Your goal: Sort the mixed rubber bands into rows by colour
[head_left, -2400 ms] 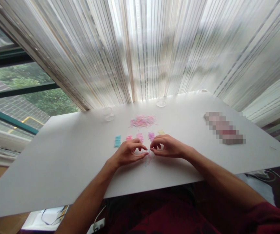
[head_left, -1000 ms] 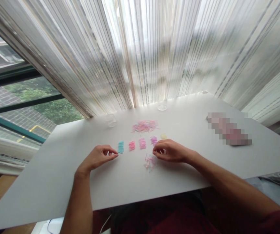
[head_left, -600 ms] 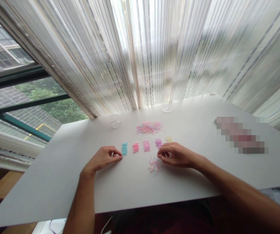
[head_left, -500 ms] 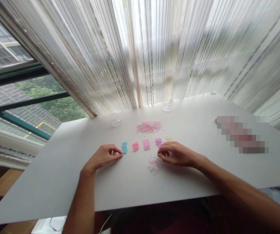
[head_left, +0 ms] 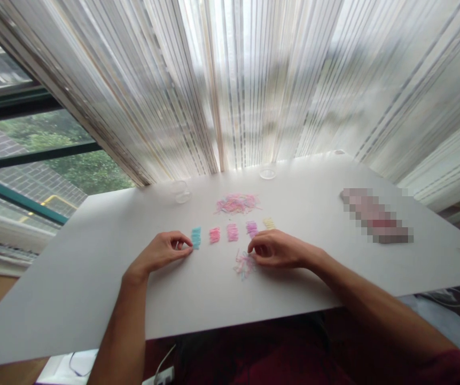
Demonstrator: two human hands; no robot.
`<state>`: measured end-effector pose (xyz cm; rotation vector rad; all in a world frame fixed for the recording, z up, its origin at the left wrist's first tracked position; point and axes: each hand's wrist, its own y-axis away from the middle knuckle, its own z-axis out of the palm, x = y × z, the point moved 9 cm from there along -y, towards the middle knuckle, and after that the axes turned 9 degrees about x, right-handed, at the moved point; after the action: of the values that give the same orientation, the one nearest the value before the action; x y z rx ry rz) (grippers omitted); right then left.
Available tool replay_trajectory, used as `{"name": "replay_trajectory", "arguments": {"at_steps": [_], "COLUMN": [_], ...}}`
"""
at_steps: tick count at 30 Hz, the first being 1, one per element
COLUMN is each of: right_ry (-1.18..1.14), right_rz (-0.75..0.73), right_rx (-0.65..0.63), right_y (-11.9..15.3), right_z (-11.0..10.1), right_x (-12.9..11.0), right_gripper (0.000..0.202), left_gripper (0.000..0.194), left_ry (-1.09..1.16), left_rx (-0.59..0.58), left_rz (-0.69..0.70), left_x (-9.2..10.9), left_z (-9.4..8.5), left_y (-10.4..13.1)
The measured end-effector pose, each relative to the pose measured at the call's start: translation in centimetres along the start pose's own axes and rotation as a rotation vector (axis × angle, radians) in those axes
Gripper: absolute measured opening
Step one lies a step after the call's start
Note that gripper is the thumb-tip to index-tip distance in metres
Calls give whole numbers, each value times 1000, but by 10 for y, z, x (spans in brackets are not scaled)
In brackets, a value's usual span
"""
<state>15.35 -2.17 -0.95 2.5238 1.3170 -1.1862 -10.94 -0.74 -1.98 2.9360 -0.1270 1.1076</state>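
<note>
My left hand (head_left: 166,249) is closed in a pinch, its fingertips at the lower left edge of a blue group (head_left: 196,238) of thin, short pieces lined up in a row. Right of it lie similar groups: a red-pink one (head_left: 214,235), a light pink one (head_left: 233,232), a purple one (head_left: 251,229) and a yellow one (head_left: 269,223). My right hand (head_left: 280,249) is also pinched, with fingertips at the top right of a small loose heap (head_left: 244,265) of mixed pieces, just below the purple group. Anything inside either pinch is too small to make out.
A larger mixed heap (head_left: 238,203) lies behind the groups on the white table (head_left: 197,299). Clear round plastic containers (head_left: 182,197) stand at the back left, and a clear round lid or dish (head_left: 267,174) at the back. A pixelated object (head_left: 376,216) is on the right. Striped curtains (head_left: 254,96) hang behind.
The camera view has turned slightly, so everything sits further left and a bit higher. My right fingertips are slightly closer to the small loose heap. My left hand stays by the blue group.
</note>
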Motion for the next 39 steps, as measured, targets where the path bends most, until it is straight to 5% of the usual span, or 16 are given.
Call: {"name": "replay_trajectory", "arguments": {"at_steps": [7, 12, 18, 22, 33, 39], "right_ry": [19, 21, 33, 38, 115, 109], "right_rz": [-12, -39, -36, -54, -59, -35], "right_rx": [-5, 28, 50, 46, 126, 136], "right_y": [0, 0, -3, -3, -6, -6], "right_z": [1, 0, 5, 8, 6, 9], "right_x": [-1, -4, -1, -2, 4, 7], "right_gripper": [12, 7, 6, 5, 14, 18], "left_gripper": [28, 35, 31, 20, 14, 12], "left_ry": [0, 16, -68, -256, -384, -239], "left_rx": [-10, 48, -256, -185, -155, -204], "left_rz": [25, 118, 275, 358, 357, 376], "left_x": [2, 24, 86, 111, 119, 108], "left_z": [-1, -1, 58, 75, 90, 100], "left_y": [-1, 3, 24, 17, 12, 9]}}
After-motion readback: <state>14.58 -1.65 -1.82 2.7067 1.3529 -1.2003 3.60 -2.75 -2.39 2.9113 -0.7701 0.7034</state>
